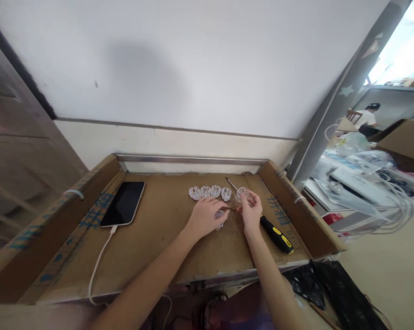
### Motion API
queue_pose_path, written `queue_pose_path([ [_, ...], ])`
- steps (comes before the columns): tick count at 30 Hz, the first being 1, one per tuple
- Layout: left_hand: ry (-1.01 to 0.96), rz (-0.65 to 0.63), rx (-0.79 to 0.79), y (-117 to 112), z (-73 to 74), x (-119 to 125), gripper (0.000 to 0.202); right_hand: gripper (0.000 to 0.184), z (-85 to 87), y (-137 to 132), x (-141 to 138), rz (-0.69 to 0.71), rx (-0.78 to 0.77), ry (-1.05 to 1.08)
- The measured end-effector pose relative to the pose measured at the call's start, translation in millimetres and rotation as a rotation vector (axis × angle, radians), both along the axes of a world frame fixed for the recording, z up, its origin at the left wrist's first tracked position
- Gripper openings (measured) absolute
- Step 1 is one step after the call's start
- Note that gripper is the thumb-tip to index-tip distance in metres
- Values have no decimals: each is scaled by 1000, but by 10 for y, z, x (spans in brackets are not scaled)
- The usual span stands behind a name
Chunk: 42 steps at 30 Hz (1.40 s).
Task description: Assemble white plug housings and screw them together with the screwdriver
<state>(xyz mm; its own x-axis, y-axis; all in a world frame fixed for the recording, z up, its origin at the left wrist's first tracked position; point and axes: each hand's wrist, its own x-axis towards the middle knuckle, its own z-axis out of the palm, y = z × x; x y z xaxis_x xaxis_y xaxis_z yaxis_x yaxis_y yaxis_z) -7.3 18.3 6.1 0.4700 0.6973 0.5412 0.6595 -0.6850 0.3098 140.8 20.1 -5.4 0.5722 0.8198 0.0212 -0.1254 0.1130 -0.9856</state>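
Observation:
Several clear plastic plugs with metal pins (205,190) stand in a row on the cardboard. My left hand (206,216) is just in front of them, its fingers curled over another clear plug (220,219), partly hidden. My right hand (251,211) pinches a clear plastic plug part (241,194) to the right of the row. A thin brass-coloured piece (231,208) shows between the two hands; which hand touches it I cannot tell. A screwdriver with a black and yellow handle (277,235) lies under my right hand, its tip pointing away from me.
A phone (124,204) with a white charging cable (100,259) lies at the left of the cardboard tray (165,247). Raised cardboard sides (292,208) bound the work surface, with a wall behind. Bags and cables (361,169) cover a table at right; a person sits beyond.

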Motion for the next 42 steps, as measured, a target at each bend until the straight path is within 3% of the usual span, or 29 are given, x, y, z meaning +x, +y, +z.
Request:
queue_pose_path([
  [8, 55, -43, -151, -42, 22, 28, 13, 54, 26, -17, -26, 25, 8, 6],
  [21, 76, 277, -218, 68, 16, 187, 1, 46, -19, 7, -54, 70, 40, 6],
  [27, -116, 328, -215, 42, 76, 68, 8, 45, 1, -3, -59, 150, 20, 120],
  [32, -287, 217, -152, 13, 101, 40, 11, 47, 35, -28, -67, 280, 23, 226],
  [37, -238, 162, -55, -2, 82, 89, 10, 44, 59, -47, -79, 394, 28, 279],
  [42, -237, 172, 15, 10, 85, 61, 12, 46, 77, -57, -85, 418, 31, 294],
])
